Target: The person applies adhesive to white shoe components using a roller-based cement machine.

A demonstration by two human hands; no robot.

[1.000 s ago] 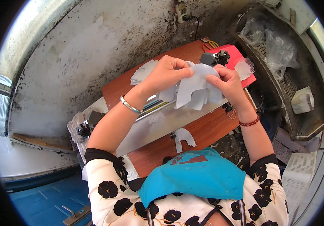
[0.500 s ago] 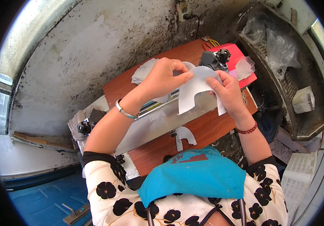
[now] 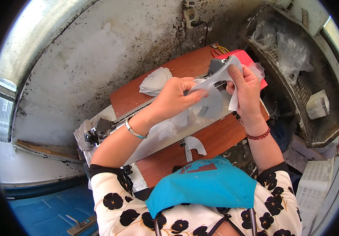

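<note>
A white, arch-shaped cut piece of thin sheet material (image 3: 215,78) is stretched between my hands above a long metal machine (image 3: 161,135). My right hand (image 3: 247,89) pinches its far end, thumb on top, and one leg hangs down beside the fingers. At the other end, my left hand (image 3: 176,97) has it between thumb and fingers. Below them, pale sheet material (image 3: 210,103) hangs over the machine; I cannot tell whether it belongs to the same piece. A stack of similar white pieces (image 3: 155,81) lies on the far wooden board.
One more white arch piece (image 3: 195,146) rests on the near wooden board (image 3: 159,169). Black knobs (image 3: 94,135) stick out at the machine's left end. A red box-like part (image 3: 242,58) stands at its right. Beyond is a trough (image 3: 315,129) with plastic bags (image 3: 293,51).
My right hand has lifted and turned the piece, so the arch now tilts and twists. My left hand has shifted slightly down, and the stack behind shows more fully.
</note>
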